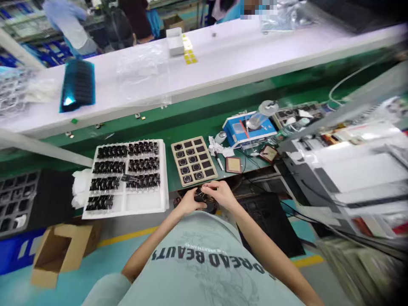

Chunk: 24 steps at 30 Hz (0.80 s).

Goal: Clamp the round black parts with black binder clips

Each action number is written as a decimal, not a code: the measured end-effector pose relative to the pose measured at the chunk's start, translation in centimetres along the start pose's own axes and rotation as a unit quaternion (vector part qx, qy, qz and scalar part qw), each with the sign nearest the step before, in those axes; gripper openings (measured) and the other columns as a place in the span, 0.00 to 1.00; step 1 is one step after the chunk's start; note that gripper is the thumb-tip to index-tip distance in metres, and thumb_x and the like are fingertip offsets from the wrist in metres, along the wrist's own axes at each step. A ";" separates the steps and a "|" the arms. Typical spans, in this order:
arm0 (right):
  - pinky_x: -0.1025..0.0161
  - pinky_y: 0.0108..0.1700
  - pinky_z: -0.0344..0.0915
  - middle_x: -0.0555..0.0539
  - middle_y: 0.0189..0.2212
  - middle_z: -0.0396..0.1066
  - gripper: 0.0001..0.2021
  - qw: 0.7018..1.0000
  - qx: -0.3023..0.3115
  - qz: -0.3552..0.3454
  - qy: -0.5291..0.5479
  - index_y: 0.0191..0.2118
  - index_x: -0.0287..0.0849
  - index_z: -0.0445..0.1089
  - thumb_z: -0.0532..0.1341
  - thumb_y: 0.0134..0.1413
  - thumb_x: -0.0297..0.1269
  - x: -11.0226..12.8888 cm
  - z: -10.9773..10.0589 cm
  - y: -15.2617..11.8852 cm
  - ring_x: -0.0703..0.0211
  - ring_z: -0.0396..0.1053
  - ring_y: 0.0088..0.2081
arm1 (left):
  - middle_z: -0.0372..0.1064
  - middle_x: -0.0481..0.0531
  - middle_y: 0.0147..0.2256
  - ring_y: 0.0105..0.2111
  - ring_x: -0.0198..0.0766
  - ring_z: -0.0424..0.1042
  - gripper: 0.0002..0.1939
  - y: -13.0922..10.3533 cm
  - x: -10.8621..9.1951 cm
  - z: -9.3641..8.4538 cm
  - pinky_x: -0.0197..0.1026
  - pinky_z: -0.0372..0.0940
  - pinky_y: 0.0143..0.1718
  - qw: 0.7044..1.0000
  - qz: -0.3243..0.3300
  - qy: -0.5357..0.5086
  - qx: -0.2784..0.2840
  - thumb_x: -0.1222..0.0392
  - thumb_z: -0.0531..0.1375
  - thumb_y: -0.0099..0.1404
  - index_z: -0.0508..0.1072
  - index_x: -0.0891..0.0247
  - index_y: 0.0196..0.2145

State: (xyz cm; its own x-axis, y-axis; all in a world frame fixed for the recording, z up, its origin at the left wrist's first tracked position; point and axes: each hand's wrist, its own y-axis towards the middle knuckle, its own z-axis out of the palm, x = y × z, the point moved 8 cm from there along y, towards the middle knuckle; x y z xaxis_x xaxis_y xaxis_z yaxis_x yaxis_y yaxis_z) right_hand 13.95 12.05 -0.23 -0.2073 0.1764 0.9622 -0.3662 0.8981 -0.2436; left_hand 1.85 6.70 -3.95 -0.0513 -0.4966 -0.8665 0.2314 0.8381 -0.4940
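Observation:
In front of my body, at the near edge of the green bench (178,185), my two hands come together. My left hand (188,203) is closed round a small black part (200,196) with a shiny spot on it; its exact kind is too small to make out. From the other side my right hand (219,193) pinches at the top of the same part. Just beyond them lies a tan compartment tray (179,171) with round black parts in some pockets and flat black squares in others. To the left, a white foam tray (140,205) bears rows of black binder clips (143,163).
A blue box-shaped device (234,135), crumpled tissue (216,146), a marker pen (219,161) and a square tan pad (233,165) lie right of the tan tray. A raised white shelf (216,63) runs across behind. An open cardboard box (76,250) sits on the floor. People work beyond.

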 end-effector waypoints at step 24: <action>0.53 0.46 0.72 0.43 0.35 0.79 0.19 0.955 -0.272 0.108 0.045 0.37 0.40 0.76 0.71 0.38 0.46 -12.5 -9.9 -3.6 0.49 0.77 0.38 | 0.69 0.56 0.24 0.23 0.37 0.71 0.10 10.2 7.2 7.7 0.39 0.69 0.28 0.876 -0.327 -0.352 -0.051 0.64 0.55 0.70 0.73 0.70 0.33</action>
State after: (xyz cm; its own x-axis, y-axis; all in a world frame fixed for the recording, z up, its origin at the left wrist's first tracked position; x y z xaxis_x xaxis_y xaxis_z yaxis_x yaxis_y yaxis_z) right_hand 26.89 10.59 -10.20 -0.1374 0.3932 0.9091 0.2079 0.9088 -0.3617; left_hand 11.36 9.94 -14.71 0.4786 -0.8641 -0.1555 0.2866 0.3212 -0.9026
